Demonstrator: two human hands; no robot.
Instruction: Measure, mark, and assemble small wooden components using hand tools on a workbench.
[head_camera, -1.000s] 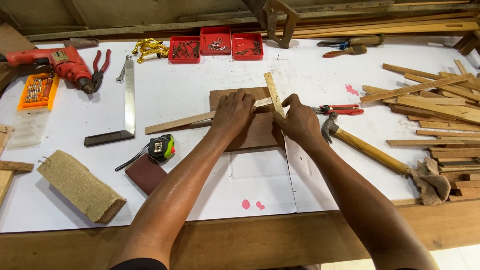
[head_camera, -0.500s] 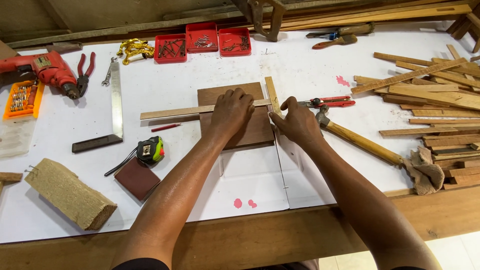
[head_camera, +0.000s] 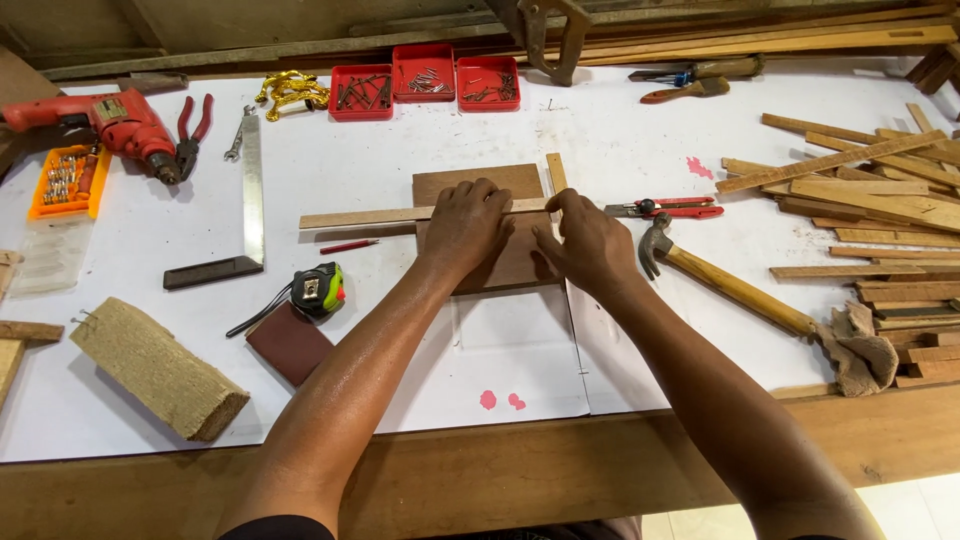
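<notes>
2 pieces of wood sit under my hands at the middle of the white counter (head_camera: 620, 130): a flat, dark brown board (head_camera: 480, 185), roughly square, and a long pale wooden strip (head_camera: 360, 216) lying across it from left to right. The strip is thin and straight, and its left end reaches well past the board's left edge onto the counter. A 2nd short pale strip (head_camera: 556, 172) stands along the board's right edge, running away from me.

My left hand (head_camera: 468, 225) lies palm down on the board, fingers spread a little and pressing flat over the long strip, so it grips nothing but holds the strip against the board. My right hand (head_camera: 590, 240) rests just beside it at the board's right edge, fingers bent and fingertips pinched on the strip's right end, close to where the 2 strips meet.

Just right of my right hand lies a hammer (head_camera: 720, 280) with a wooden handle, and beyond it a red-handled tool (head_camera: 665, 208). A tape measure (head_camera: 318, 290) lies left of my left forearm.
</notes>
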